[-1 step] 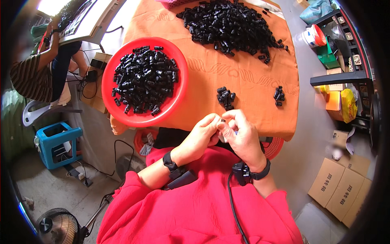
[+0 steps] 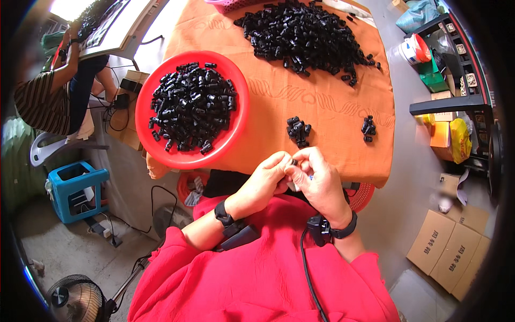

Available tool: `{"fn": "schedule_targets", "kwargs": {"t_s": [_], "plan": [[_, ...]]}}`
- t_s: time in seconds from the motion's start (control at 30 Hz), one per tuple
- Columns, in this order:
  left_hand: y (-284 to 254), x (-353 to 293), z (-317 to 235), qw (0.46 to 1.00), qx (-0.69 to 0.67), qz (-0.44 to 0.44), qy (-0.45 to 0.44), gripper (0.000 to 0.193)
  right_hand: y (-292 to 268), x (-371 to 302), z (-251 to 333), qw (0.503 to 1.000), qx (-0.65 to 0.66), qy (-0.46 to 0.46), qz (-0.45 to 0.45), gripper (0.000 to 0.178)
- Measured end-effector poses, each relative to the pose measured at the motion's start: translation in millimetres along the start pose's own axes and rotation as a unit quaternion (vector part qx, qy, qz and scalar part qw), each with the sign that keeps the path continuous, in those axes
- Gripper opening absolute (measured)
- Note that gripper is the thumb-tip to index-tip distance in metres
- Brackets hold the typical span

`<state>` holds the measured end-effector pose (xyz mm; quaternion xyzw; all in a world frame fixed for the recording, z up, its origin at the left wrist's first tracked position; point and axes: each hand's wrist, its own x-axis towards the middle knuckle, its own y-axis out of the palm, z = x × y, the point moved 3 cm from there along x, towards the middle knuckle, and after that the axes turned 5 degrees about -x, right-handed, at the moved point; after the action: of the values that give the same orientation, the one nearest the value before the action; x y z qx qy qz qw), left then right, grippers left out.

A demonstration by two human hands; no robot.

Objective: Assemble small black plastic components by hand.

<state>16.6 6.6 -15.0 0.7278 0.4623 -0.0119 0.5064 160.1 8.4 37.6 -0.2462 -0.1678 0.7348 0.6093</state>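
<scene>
My left hand (image 2: 264,181) and my right hand (image 2: 321,181) meet just off the table's near edge, fingers closed and pinching. A small black plastic part (image 2: 293,162) peeks out between the fingertips. Something whitish (image 2: 293,185) shows below it, mostly hidden by the fingers. Right beyond my fingertips lies a small pile of black plastic parts (image 2: 298,131), and a smaller pile (image 2: 368,129) sits to its right. A red basin (image 2: 242,121) full of similar black parts stands at the left. At the far side spreads a large heap of these parts (image 2: 300,37).
An orange cloth (image 2: 268,137) covers the table. A pink basket (image 2: 230,4) stands at its far edge. To the left are a blue stool (image 2: 78,188), a fan (image 2: 78,298) and a person in a striped shirt (image 2: 45,107). Shelving (image 2: 448,104) and cardboard boxes (image 2: 448,247) line the right.
My fingers have shifted slightly, and a little more of the black part shows between the fingertips. Everything else looks the same.
</scene>
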Motion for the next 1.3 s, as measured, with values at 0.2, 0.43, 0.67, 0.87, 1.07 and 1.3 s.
{"fn": "schedule_targets", "kwargs": {"t_s": [0.2, 0.43, 0.67, 0.87, 1.07, 1.3], "plan": [[0, -7, -11, 0.999, 0.020, 0.028, -0.017, 0.021, 0, 2, 3, 0.994, 0.102, 0.021, 0.037, 0.011], [6, -15, -53, 0.966, 0.218, -0.063, 0.122, 0.020, -4, 0, -16, 0.987, 0.131, 0.077, -0.061, 0.015], [-12, -37, -132, 0.551, 0.583, -0.353, 0.482, 0.015, -4, -2, -24, 0.990, 0.103, 0.063, -0.076, 0.013], [-7, -34, -141, 0.388, 0.672, -0.443, 0.449, 0.034, -5, 2, -23, 0.991, 0.084, 0.042, -0.093, 0.011], [30, 7, -92, 0.555, 0.678, -0.151, 0.459, 0.029, -9, 1, -26, 0.969, 0.151, 0.079, -0.178, 0.012], [26, 51, -45, 0.571, 0.706, -0.143, 0.394, 0.030, -17, -10, -34, 0.964, 0.142, 0.088, -0.205, 0.012]]}}
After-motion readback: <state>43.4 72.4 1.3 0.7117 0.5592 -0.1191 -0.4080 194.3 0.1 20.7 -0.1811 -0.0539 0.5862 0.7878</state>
